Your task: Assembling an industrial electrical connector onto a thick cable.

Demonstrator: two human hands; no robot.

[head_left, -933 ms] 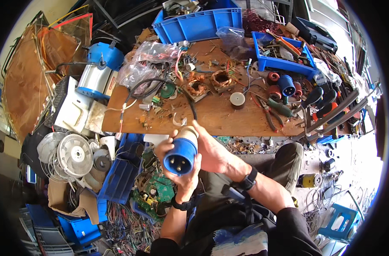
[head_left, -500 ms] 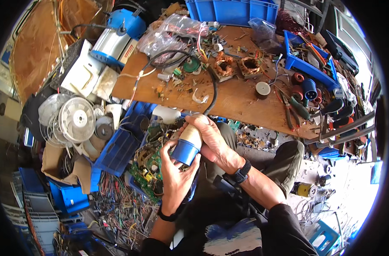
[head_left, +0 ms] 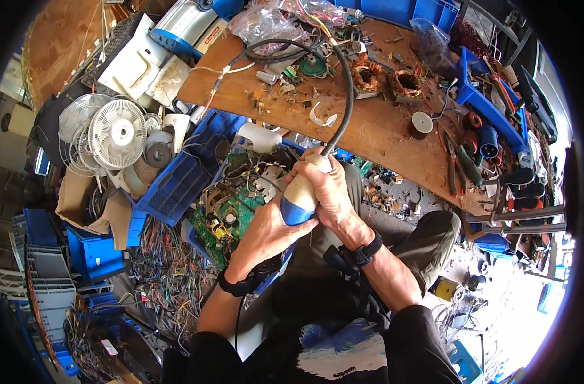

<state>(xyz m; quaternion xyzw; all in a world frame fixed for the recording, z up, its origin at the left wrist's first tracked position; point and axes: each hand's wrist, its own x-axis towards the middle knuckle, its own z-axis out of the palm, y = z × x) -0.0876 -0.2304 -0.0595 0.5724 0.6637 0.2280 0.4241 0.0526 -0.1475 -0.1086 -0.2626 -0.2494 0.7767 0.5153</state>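
Note:
Both hands are at an industrial plug with a cream body and a blue end, held over my lap below the bench edge. My right hand is wrapped round the cream body near its cable end. At the blue end my left hand grips from the lower left, hiding part of it. A thick black cable leaves the top of the plug and curves up across the wooden bench to a coil of cable and loose wires.
Two copper-wound motor cores, pliers and a blue tool bin lie on the bench. Left are a fan, a blue crate, circuit boards and heaped wires.
My left hand has closed further round the blue end. The plug has tilted, so less of its blue end shows. The bench has shifted up and right in view.

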